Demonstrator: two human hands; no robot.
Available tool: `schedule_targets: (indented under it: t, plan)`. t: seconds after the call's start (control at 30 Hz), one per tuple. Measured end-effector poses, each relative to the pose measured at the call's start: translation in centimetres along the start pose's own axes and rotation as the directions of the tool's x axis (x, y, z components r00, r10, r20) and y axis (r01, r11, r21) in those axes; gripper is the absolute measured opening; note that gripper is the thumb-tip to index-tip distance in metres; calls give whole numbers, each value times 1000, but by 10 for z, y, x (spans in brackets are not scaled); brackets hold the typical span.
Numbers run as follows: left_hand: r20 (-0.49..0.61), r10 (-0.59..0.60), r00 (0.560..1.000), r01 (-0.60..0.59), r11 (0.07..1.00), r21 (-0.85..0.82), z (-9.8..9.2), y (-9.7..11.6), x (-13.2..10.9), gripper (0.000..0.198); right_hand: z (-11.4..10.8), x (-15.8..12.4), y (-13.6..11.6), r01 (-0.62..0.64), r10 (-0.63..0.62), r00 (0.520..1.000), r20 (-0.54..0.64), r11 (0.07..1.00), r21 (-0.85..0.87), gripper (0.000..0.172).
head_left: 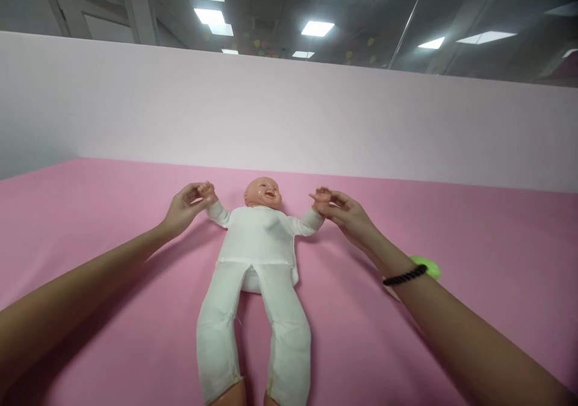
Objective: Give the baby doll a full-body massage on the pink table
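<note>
A baby doll (259, 237) with a white cloth body lies on its back, its head toward the far side and its feet toward me. Its bare plastic head (264, 192) is turned a little to the right. My left hand (184, 206) pinches the doll's hand on the left side between thumb and fingers. On the right, my right hand (350, 214) grips the doll's other hand near the wrist. Both doll arms are spread outward and bent up. The doll's feet are partly cut off by the bottom edge of the view.
The doll rests on a pink surface (135, 309). A bright green object (428, 267) lies partly hidden behind my right forearm, which wears a black braided band (405, 275). Beyond the surface rises a white partition (289, 114), with ceiling lights above it.
</note>
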State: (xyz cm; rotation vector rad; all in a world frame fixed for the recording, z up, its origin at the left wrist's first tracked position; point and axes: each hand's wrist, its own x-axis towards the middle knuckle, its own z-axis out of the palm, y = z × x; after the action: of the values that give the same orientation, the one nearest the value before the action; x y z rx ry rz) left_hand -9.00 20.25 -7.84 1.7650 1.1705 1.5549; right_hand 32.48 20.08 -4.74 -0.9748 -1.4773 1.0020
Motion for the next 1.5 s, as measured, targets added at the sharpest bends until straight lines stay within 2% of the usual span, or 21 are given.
schedule_targets:
  t: [0.07, 0.13, 0.2, 0.23, 0.3, 0.37, 0.47, 0.53, 0.6, 0.67, 0.77, 0.83, 0.93, 1.03, 1.1, 1.17, 1.23, 1.3, 1.33, 1.4, 1.5]
  plan:
    - [287, 121, 950, -165, 977, 133, -11, 11, -19, 31, -6, -24, -6, 147, -108, 970, 216, 974, -171, 32]
    - [574, 95, 814, -247, 950, 193, -23, 20, -34, 22, -10, -48, -6, 293, -104, 871, 480, 894, -338, 16]
    - [703, 61, 709, -273, 942, 193, -31, 24, -43, 18, -11, -67, -3, 425, -104, 791, 602, 801, -420, 10]
    - [717, 57, 695, -277, 941, 194, -33, 24, -45, 17, -10, -72, -1, 465, -116, 774, 623, 771, -434, 14]
    - [711, 45, 702, -275, 938, 212, -33, 22, -42, 16, -8, -75, -1, 451, -128, 795, 593, 778, -437, 15]
    - [625, 56, 778, -272, 928, 255, -27, 18, -32, 22, -6, -65, -4, 341, -153, 888, 434, 852, -398, 15]
    - [261, 100, 960, -181, 934, 308, -8, 8, -1, 41, 0, -30, -5, 169, -172, 985, 11, 955, -244, 38]
    - [46, -34, 998, 22, 968, 252, 6, 0, 26, 54, 7, 0, 4, 43, -59, 990, -126, 991, -129, 37]
    - [49, -270, 961, 262, 955, 139, 19, -10, 52, 54, 15, 29, 20, -177, 174, 982, -76, 984, -30, 28]
    - [128, -464, 877, 444, 882, 157, 27, -20, 70, 41, 23, 50, 36, -391, 383, 919, -97, 917, -78, 20]
    - [165, -604, 780, 549, 786, 285, 31, -25, 79, 36, 31, 63, 47, -519, 501, 854, -138, 839, -166, 17]
    - [178, -550, 816, 514, 832, 210, 27, -22, 74, 35, 30, 58, 39, -440, 426, 896, -126, 890, -120, 20]
    - [87, -285, 955, 278, 957, 87, 13, -9, 49, 45, 19, 31, 9, -151, 149, 987, -52, 987, -48, 32]
    - [50, 55, 997, -68, 949, 308, -6, 7, 8, 48, 5, -12, -20, 187, -168, 982, 87, 937, -294, 36]
    - [244, 128, 961, -225, 876, 426, -17, 15, -20, 41, 0, -43, -28, 479, -314, 868, 385, 734, -482, 24]
    - [491, 67, 869, -307, 851, 427, -26, 21, -44, 36, -1, -70, -24, 721, -357, 686, 634, 450, -527, 17]
    - [673, 30, 739, -368, 855, 366, -32, 25, -57, 28, 1, -88, -15, 841, -358, 541, 761, 219, -495, 20]
    - [720, 39, 693, -398, 854, 337, -34, 28, -58, 21, 4, -94, -7, 865, -372, 499, 783, 163, -474, 22]
    - [696, 55, 716, -402, 848, 346, -33, 29, -55, 19, 5, -93, -6, 848, -394, 529, 752, 211, -486, 21]
    - [538, 109, 836, -364, 843, 395, -27, 30, -39, 17, 7, -79, -7, 728, -457, 686, 567, 419, -543, 20]
    - [171, 83, 982, -141, 922, 362, -9, 25, 1, 29, 10, -34, -12, 351, -387, 921, 39, 786, -509, 23]
